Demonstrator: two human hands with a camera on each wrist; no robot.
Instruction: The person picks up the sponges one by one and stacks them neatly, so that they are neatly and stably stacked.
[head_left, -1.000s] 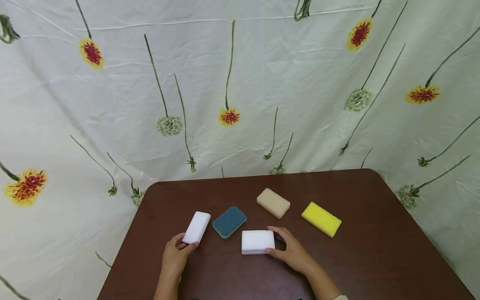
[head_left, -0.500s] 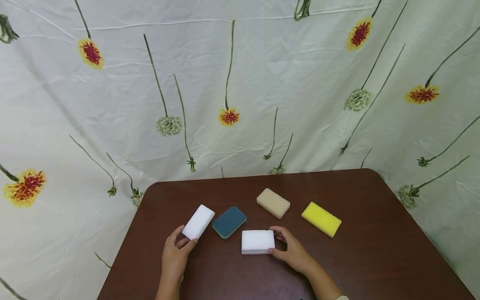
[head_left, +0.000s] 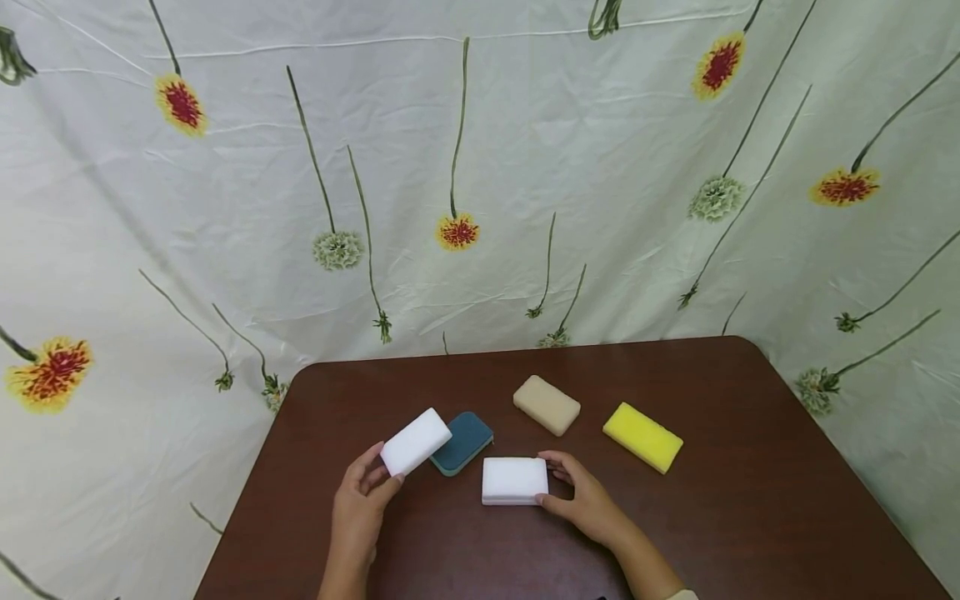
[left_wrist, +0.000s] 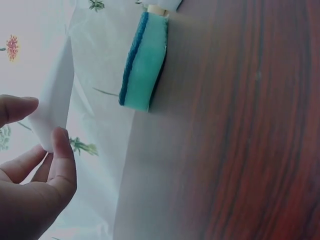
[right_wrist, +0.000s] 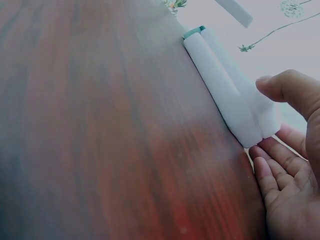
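Note:
My left hand (head_left: 358, 498) pinches a white block-shaped sponge (head_left: 416, 442) by its near end, thumb on one side and fingers on the other. It is raised off the table; in the left wrist view the white sponge (left_wrist: 57, 87) shows narrow side on. In the head view it overlaps a corner of the blue scouring sponge (head_left: 467, 442), whose foam is green (left_wrist: 146, 65). Two stacked white sponges (head_left: 514, 481) lie on the table. My right hand (head_left: 588, 504) holds their right end, thumb at the near corner, fingers at the far one and the end (right_wrist: 255, 125).
A beige sponge (head_left: 547, 406) lies behind the white stack, and a yellow sponge (head_left: 642, 438) to its right. Everything rests on a dark reddish-brown table (head_left: 720, 517) with rounded far corners. A pale flower-printed cloth (head_left: 585, 150) hangs behind and at both sides.
My left hand has lifted the white sponge and carried it up and right, turning it clockwise toward the blue sponge. My right hand and the stack have hardly moved.

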